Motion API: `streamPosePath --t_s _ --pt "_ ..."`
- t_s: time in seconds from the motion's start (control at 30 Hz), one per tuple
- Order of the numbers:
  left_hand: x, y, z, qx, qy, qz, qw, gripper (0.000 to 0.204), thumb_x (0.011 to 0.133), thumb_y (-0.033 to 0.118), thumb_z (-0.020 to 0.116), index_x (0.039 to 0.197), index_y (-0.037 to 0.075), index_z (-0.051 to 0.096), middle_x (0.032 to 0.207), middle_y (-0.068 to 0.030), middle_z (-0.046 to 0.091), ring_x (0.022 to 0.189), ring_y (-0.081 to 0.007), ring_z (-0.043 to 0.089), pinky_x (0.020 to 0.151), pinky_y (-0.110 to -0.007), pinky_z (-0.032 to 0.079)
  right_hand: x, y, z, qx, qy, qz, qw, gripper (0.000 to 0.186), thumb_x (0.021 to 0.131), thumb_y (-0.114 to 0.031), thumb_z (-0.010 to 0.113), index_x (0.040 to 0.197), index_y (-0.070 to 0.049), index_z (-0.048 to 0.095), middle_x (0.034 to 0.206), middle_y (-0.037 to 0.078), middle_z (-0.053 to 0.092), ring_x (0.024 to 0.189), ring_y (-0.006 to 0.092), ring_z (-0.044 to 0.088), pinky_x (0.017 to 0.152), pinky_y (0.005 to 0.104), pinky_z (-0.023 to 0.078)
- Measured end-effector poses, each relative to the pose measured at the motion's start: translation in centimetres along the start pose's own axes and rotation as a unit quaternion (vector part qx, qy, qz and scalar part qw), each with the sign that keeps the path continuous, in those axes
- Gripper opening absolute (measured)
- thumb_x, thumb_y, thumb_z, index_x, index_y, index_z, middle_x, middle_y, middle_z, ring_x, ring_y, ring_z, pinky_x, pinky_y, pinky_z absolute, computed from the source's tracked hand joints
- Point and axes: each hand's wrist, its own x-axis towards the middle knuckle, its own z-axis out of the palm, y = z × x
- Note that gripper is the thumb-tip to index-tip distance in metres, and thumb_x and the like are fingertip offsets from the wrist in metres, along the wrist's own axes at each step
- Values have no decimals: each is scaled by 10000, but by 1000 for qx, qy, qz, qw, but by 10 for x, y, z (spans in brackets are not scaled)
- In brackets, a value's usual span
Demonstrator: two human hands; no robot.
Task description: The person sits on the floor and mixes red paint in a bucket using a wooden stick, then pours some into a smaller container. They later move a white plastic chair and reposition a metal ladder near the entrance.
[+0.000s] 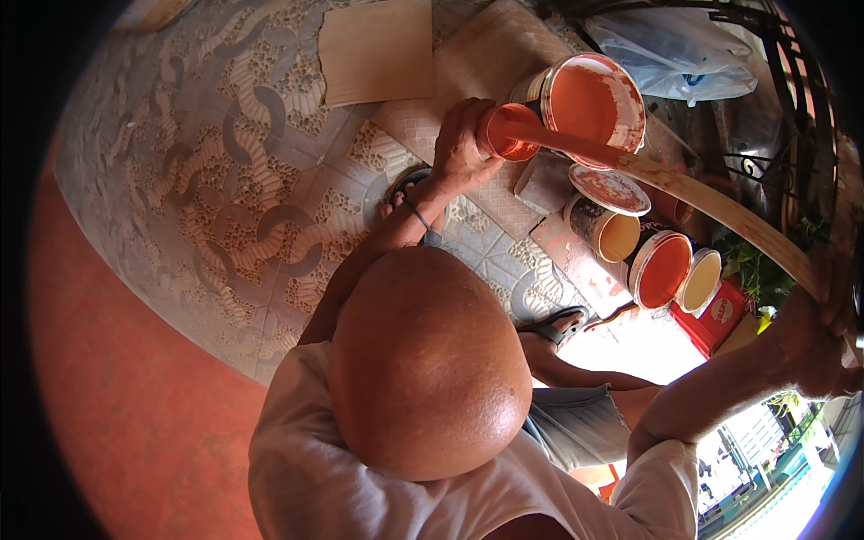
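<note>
Fingers of my left hand are closed round a small cup of red-orange paint. A long wooden stick, coated red at its far end, slants into this cup. Its near end is at the right edge, where my right hand grips it, partly in shade. A large bucket of orange paint stands just behind the cup. Below it lie a paint-smeared lid and cans of tan, red and cream paint.
Patterned tiles border a red floor. A cardboard piece, a plastic bag, dark metal bars, a plant and a red object surround the work. A bald head fills the lower middle.
</note>
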Motion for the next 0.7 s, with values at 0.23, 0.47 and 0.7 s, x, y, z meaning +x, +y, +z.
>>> streamPosePath --t_s 0.23,0.47,0.7 --pt "2 2 0 -2 -1 3 1000 819 700 139 959 1430 85 591 1402 -154 628 1321 -409 582 1122 -519 509 1 17 -9 3 -135 14 991 579 1088 -602 513 1393 -124 633 968 44 683 878 205 636 808 394 549" --pt "2 5 1 -1 -2 -5 1000 809 707 155 967 1423 90 597 1395 -157 629 1299 -403 596 1110 -516 513 15 15 -25 -8 -171 10 985 576 1091 -585 519 1397 -111 631 999 59 693 927 217 648 845 405 559" --pt "6 10 1 -14 5 3 1000 759 722 165 969 1394 93 623 1369 -147 645 1278 -390 606 1098 -509 507 20 14 -31 -34 -185 -6 982 572 1094 -568 525 1402 -98 629 1030 74 702 977 228 659 883 416 569"
